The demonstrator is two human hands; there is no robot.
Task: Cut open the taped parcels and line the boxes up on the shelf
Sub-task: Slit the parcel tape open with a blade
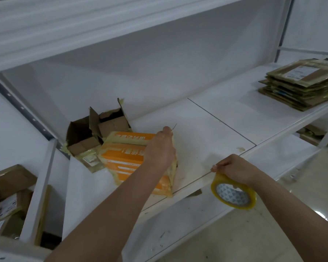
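An orange box wrapped in yellowish tape lies on the white shelf, near its front edge. My left hand rests over the box's right end, fingertips pinched together at the far corner. A thin dark blade pokes out past them. My right hand hovers over the shelf's front edge to the right of the box and grips a roll of yellow packing tape, which hangs below it. Behind the orange box on the left stands a brown carton, torn open with its flaps up.
A stack of flattened taped cartons sits at the shelf's far right. More brown boxes fill the lower left bay beyond a white upright. Another shelf board runs overhead. A seam crosses the shelf top.
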